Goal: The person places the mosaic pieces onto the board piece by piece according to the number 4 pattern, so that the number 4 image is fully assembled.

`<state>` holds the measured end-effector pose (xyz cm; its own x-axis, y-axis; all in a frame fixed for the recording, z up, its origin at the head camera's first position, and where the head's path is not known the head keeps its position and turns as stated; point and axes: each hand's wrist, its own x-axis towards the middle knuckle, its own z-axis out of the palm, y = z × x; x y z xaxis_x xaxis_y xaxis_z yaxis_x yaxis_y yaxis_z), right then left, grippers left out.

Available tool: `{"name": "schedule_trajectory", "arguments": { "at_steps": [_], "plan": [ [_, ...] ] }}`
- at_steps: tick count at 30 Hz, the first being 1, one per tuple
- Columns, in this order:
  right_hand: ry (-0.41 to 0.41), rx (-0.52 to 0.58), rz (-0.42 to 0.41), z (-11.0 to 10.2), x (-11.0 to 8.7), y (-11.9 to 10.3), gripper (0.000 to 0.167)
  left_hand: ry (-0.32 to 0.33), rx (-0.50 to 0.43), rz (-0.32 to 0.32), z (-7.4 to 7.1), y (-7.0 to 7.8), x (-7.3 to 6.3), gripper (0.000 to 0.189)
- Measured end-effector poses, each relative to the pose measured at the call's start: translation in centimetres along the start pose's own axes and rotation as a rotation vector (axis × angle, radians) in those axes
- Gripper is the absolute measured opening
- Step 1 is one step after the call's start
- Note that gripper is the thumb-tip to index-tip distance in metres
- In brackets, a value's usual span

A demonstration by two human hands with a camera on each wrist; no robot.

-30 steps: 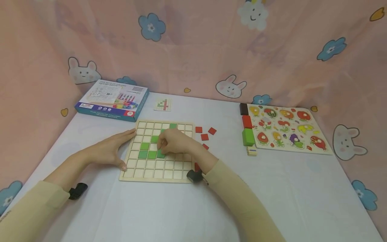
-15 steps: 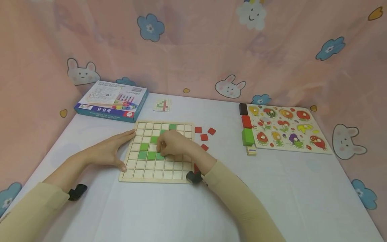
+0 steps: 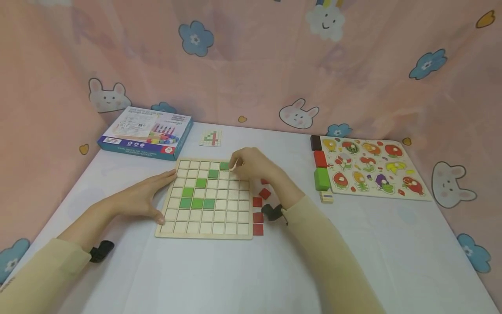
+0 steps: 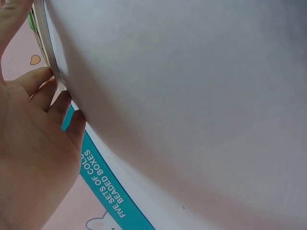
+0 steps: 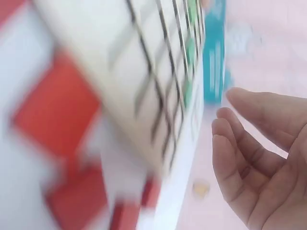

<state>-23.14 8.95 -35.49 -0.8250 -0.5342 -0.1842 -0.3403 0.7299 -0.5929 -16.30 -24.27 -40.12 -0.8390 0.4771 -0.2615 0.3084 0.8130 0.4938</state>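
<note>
touching one board (image 3: 204,237) with seven green tiles (image 3: 197,203), left hand (image 3: 138,196) outspread; right hand (image 3: 256,165) above, empty

Head view: my right hand (image 3: 252,165) hides the two-o'clock corner of grid board (image 3: 211,194); blue box (image 3: 145,133), ten o'clock, small print unreadable. Left-wrist view: box cut off, seven o'clock. Right-wrist view: red tiles (image 5: 57,108), seven to nine o'clock, blurred.

Across from me the left arm (image 3: 51,267) stretches forward, left grip (image 3: 135,199) spread, thumb well apart; the right arm (image 3: 327,253) slants inward, right grip (image 3: 252,164) loosely bent.
</note>
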Motion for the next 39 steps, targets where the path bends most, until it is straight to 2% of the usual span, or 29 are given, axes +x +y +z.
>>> {"name": "schedule_trajectory", "arguments": {
  "at_steps": [4, 7, 14, 18, 23, 32, 39],
  "plan": [
    [0.068, 0.058, 0.075, -2.9, -0.7, 3.2, 0.02, -0.003, 0.002, -0.008, 0.0, 0.1, 0.0, 0.136],
    [0.077, 0.068, 0.127, -4.4, -1.2, 5.2, 0.023, -0.003, -0.001, -0.008, -0.1, 0.1, -0.1, 0.136],
    [-0.068, 0.14, 0.234, -5.4, -1.6, 8.3, 0.035, 0.0, -0.011, 0.0, 0.0, -0.2, -0.2, 0.135],
    [-0.121, 0.092, 0.252, -5.2, -1.7, 8.9, 0.043, 0.002, -0.01, 0.003, 0.2, -0.4, -0.2, 0.135],
    [-0.155, 0.032, 0.308, -4.7, -1.8, 9.1, 0.036, 0.007, -0.001, 0.005, 0.2, -0.4, -0.2, 0.135],
    [-0.1, 0.026, 0.358, -4.2, -2.0, 9.2, 0.022, 0.002, 0.001, -0.003, 0.1, -0.2, 0.0, 0.135],
    [-0.065, -0.002, 0.331, -4.3, -2.1, 9.0, 0.019, -0.001, -0.009, -0.005, 0.1, -0.3, -0.1, 0.136]
  ]
}}
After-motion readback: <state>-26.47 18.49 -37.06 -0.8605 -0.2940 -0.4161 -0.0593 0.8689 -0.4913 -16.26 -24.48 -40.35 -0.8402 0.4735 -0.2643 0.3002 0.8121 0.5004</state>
